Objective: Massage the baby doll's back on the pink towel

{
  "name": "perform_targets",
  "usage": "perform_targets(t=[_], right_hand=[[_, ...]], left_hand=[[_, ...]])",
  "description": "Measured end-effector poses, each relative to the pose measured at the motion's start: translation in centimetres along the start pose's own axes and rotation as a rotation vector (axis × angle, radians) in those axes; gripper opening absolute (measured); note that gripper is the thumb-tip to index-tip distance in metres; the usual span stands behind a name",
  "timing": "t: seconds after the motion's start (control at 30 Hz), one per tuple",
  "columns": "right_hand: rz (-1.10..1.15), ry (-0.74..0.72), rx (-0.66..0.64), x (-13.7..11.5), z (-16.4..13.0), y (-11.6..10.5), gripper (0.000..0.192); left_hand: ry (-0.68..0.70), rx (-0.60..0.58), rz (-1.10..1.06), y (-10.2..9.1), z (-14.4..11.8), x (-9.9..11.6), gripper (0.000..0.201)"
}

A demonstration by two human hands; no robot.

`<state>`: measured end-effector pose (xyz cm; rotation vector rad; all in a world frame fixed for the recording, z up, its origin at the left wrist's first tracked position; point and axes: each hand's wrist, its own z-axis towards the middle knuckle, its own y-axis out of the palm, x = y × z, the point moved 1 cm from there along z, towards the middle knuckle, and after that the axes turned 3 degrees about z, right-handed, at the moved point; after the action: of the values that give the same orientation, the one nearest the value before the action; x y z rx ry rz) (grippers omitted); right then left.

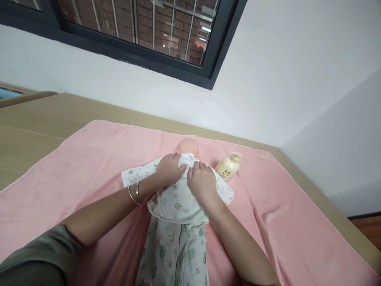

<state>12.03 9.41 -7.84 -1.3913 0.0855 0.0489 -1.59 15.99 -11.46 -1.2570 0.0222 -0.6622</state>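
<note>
A baby doll (188, 147) lies stretched out on a pink blanket (98, 159), its bald head toward the wall. It wears a white printed top (178, 198) and matching trousers (184, 254); the face does not show. My left hand (170, 170) rests on the top near the doll's left-side shoulder in view, fingers laid out flat and thumb toward the middle. Across from it, my right hand (204, 180) lies on the other shoulder with the fingers extended. Two thin bangles (137, 193) circle my left wrist. The sleeves spread out to both sides.
Just right of the doll's shoulder, a pale yellow pump bottle (229, 166) lies tilted on the blanket. Beneath the blanket is a wooden surface (80, 105) that meets the white wall (253, 99). A dark-framed window (210, 75) is above.
</note>
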Motion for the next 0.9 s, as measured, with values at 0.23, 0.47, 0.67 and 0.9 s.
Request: perform_targets(t=[0.23, 0.47, 0.67, 0.9], right_hand=[[0.129, -0.013, -0.068, 1.2, 1.1, 0.0, 0.048], [0.248, -0.005, -0.151, 2.9, 2.5, 0.8, 0.062], [0.103, -0.041, -0.088, 0.5, 0.5, -0.2, 0.049], [0.224, -0.045, -0.137, 2.2, 1.8, -0.4, 0.044]], left_hand=[[0.003, 0.077, 0.166, 0.2, -1.8, 1.8, 0.043], [0.097, 0.034, 0.129, 0.2, -2.3, 2.0, 0.036], [-0.037, -0.073, -0.002, -0.6, 0.3, 0.1, 0.033], [0.018, 0.048, 0.11, 0.2, -1.7, 1.9, 0.037]])
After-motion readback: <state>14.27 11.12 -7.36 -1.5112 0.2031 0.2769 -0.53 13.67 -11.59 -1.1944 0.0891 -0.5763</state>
